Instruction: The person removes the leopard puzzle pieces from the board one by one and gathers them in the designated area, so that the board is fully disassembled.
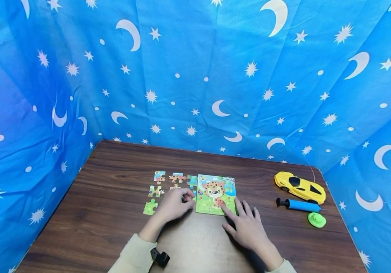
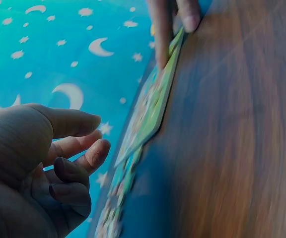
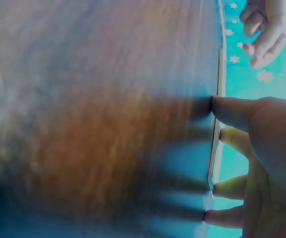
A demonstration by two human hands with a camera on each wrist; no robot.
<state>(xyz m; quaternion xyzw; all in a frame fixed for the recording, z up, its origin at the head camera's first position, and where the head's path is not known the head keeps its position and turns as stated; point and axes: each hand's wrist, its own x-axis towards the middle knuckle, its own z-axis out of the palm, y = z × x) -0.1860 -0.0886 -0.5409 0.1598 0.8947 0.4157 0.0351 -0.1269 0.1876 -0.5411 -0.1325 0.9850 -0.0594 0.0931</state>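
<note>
A square leopard-cub jigsaw puzzle (image 1: 230,191) lies flat on the table. My right hand (image 1: 248,227) spreads its fingers at the puzzle's lower right, with the index fingertip on the picture and the thumb on the tabletop. My left hand (image 1: 174,204) hovers just left of the puzzle, over the loose jigsaw pieces (image 1: 150,207). In the left wrist view the left hand (image 2: 48,168) has loosely bent fingers, thumb and index apart, and nothing between them. It hides some of the loose pieces in the head view.
Toward the table's right side sit a yellow toy car (image 1: 299,187), a blue syringe-like pump (image 1: 303,205) with a black handle, and a small green toy hat (image 1: 316,220). Blue cloth (image 1: 188,57) printed with moons and stars hangs around the brown wooden table (image 1: 106,212).
</note>
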